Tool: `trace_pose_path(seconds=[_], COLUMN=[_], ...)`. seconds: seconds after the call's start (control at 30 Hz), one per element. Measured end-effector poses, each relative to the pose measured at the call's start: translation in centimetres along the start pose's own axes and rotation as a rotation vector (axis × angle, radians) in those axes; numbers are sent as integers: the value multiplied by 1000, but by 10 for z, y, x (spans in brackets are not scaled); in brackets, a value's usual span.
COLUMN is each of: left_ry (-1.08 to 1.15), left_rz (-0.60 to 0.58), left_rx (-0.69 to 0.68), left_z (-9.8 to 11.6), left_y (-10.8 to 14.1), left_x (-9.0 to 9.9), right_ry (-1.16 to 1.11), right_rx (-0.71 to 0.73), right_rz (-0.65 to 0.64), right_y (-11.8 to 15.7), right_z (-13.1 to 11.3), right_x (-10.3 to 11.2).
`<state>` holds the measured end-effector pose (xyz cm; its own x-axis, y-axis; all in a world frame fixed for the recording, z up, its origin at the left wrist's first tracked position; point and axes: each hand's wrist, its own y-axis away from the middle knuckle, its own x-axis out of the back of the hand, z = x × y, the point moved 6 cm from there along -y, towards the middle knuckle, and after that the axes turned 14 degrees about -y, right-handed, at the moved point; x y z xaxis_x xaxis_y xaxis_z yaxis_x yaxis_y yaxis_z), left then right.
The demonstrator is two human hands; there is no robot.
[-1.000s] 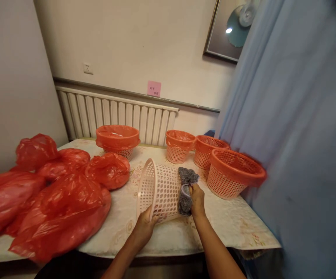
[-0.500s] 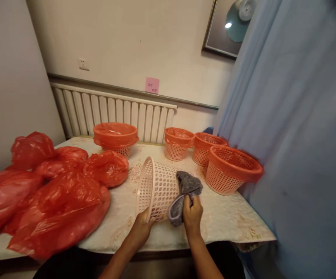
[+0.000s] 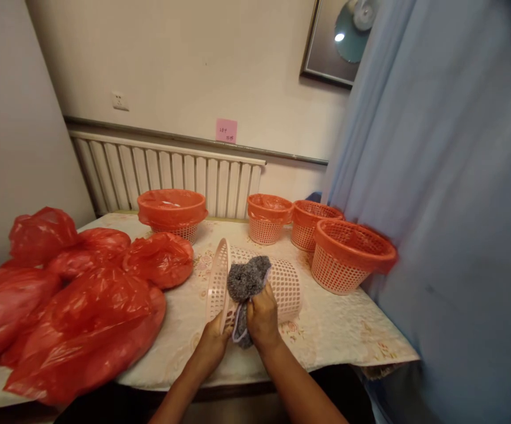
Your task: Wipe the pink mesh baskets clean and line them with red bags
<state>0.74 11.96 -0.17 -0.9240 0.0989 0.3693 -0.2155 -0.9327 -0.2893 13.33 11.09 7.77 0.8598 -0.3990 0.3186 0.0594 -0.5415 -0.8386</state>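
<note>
A pale pink plastic basket (image 3: 288,288) with a lattice wall lies on its side on the table, its mouth facing left. My left hand (image 3: 213,340) is closed on the basket's rim at the near side. In my right hand (image 3: 263,313) a fuzzy grey cloth (image 3: 247,279) with a light purple edge is bunched up. The cloth presses against the outside of the basket wall, close to the rim, and hides part of it.
Red plastic bags (image 3: 91,318) are heaped at the left. A basket lined with a red bag (image 3: 173,209) stands at the back, with three more lined baskets (image 3: 343,265) at the right. A blue curtain (image 3: 449,206) hangs beside the floral tablecloth (image 3: 339,347).
My right hand has moved the grey cloth leftward along the basket wall, from near its base to near its rim. My left hand keeps its hold on the rim.
</note>
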Motion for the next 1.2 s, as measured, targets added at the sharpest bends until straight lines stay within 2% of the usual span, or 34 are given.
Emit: trace_pose_path(seconds=[0.1, 0.2, 0.33, 0.47, 0.57, 0.87, 1.2], left_ry=[28, 8, -28, -80, -87, -73, -63], left_rz=[1, -9, 5, 16, 19, 9, 10], left_rx=[28, 59, 63, 67, 81, 151, 139], left_z=[-4, -4, 0, 0, -3, -14, -12], left_y=[-1, 2, 4, 2, -1, -11, -22], left_x=[0, -1, -1, 0, 0, -4, -2], right_ry=[37, 138, 276, 314, 326, 353, 371], right_rx=[-18, -83, -173, -211, -224, -261, -297], right_rz=[-22, -5, 74, 130, 98, -128, -147], right_y=[-15, -19, -9, 5, 7, -6, -17], right_z=[20, 51, 89, 105, 109, 132, 144], right_x=[13, 34, 68, 86, 85, 73, 65])
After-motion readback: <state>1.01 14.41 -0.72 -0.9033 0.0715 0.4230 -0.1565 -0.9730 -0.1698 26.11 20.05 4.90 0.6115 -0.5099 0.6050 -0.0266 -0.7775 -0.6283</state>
